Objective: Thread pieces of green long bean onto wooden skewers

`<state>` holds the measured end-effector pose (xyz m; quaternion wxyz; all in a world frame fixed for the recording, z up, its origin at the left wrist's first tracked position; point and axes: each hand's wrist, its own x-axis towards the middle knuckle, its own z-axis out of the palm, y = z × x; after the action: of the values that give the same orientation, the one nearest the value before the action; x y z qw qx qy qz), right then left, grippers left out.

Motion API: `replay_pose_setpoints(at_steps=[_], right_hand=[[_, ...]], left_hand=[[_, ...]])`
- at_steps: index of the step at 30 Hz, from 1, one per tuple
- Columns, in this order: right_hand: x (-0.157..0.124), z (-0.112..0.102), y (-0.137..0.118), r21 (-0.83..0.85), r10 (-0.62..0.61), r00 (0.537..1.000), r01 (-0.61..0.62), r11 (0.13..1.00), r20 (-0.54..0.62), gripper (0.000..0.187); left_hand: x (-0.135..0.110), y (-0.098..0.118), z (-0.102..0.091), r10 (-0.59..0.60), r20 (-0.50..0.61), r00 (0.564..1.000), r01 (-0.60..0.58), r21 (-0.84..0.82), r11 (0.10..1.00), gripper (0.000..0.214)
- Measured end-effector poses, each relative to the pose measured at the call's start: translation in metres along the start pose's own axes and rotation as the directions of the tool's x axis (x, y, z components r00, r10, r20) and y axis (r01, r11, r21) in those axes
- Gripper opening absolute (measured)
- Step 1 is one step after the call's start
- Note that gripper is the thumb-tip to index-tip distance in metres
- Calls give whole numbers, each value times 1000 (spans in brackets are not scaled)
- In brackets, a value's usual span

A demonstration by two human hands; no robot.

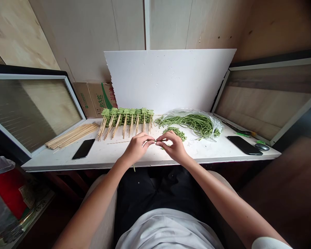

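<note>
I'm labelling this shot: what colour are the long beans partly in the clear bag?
The long beans are green, clearest in the head view.

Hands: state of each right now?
Left hand: closed in a pinch, apparently on a thin bean piece.
Right hand: closed in a pinch, apparently on the same bean piece.

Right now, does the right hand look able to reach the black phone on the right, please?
Probably yes: the bagged beans lie farther back, leaving the right hand a free path to that black phone, though the fingers look occupied.
</note>
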<state>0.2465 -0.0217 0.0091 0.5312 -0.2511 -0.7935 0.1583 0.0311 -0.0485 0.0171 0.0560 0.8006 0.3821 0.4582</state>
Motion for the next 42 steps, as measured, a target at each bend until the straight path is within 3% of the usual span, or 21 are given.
replay_pose_setpoints(at_steps=[5,16,21,23,27,29,33,36,42], right_hand=[[-2,5,1,-62,-36,999,38,997,35,14],[-2,3,5,245,20,978,-72,967,208,27],[1,-2,8,298,41,969,-115,948,243,38],[-1,-1,11,398,89,954,-203,895,286,40],[-5,2,17,583,147,885,-407,703,442,38],[-5,2,18,590,168,877,-433,682,449,35],[1,-4,11,447,235,922,-358,820,307,28],[5,-11,-2,279,210,955,-265,923,210,24],[5,-13,-19,129,103,985,-120,984,137,20]], left_hand=[[-1,1,3,27,35,999,-24,-86,996,12],[2,-5,4,64,53,996,-47,-285,958,21],[2,0,7,65,47,997,-52,-231,972,22],[2,3,9,53,40,998,-42,-232,972,22],[0,16,6,75,28,997,-69,-159,985,24],[0,24,-1,101,18,995,-100,-38,994,23],[1,31,-14,129,-13,992,-126,148,981,12],[1,33,-16,155,-29,988,-146,204,968,7],[1,37,-14,167,-70,984,-151,185,971,8]])
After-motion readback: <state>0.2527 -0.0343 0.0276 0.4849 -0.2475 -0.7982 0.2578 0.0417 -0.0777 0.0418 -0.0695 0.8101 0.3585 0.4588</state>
